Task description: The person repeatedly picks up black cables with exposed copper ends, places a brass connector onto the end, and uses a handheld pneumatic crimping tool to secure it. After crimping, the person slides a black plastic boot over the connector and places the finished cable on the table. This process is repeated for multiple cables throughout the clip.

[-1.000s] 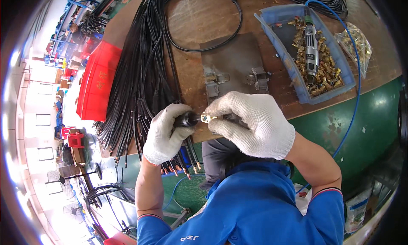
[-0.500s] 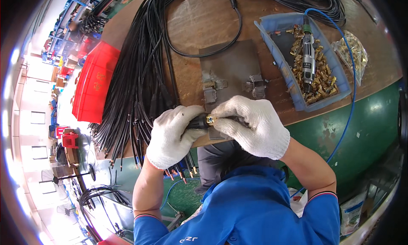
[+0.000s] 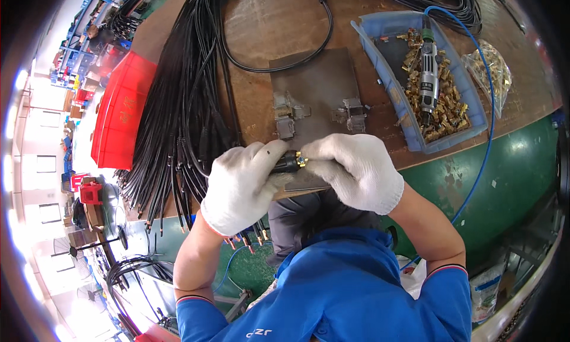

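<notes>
My left hand, in a white knitted glove, is closed around a black cable connector held just over the table's near edge. A small brass fitting sits at the connector's right end, a dark blue spot showing in its middle. From the right, thumb and fingers of my gloved right hand pinch at this fitting; the fingertips partly hide the contact. Beyond both hands a dark metal plate lies on the table, with clear blocks fixed on it.
A thick bundle of black cables covers the table's left side, beside a red bin. On the right, a blue tray holds brass parts and a pneumatic driver on a blue hose. A bag of brass parts lies beyond.
Both hands keep hold of the connector and its brass fitting. The connector's brass end has shifted slightly right and up in view, while the table scene has slid a little left and up.
</notes>
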Tool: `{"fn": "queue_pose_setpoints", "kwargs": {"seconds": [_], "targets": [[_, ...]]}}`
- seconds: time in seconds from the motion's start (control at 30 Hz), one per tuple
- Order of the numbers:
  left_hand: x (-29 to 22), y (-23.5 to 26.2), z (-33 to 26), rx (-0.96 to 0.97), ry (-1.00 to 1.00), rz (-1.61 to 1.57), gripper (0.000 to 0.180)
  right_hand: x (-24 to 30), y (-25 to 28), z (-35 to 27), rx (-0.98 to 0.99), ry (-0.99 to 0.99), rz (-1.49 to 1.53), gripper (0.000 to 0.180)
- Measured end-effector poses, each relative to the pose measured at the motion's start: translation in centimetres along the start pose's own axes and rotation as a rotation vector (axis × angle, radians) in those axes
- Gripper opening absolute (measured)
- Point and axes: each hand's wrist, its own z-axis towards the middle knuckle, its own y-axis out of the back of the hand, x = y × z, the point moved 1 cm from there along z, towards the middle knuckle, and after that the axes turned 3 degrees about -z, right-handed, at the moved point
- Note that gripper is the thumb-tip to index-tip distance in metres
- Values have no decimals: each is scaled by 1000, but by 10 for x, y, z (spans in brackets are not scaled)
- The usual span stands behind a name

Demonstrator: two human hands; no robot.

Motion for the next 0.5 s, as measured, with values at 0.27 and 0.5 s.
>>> {"fn": "queue_pose_setpoints", "kwargs": {"seconds": [0.27, 0.5], "targets": [[13, -6, 10, 67, -73, 197, 37, -24, -16, -1, 64, -264, 170, 20], [16, 1, 29, -248, -119, 256, 44, -23, -51, 42, -118, -480, 391, 35]]}}
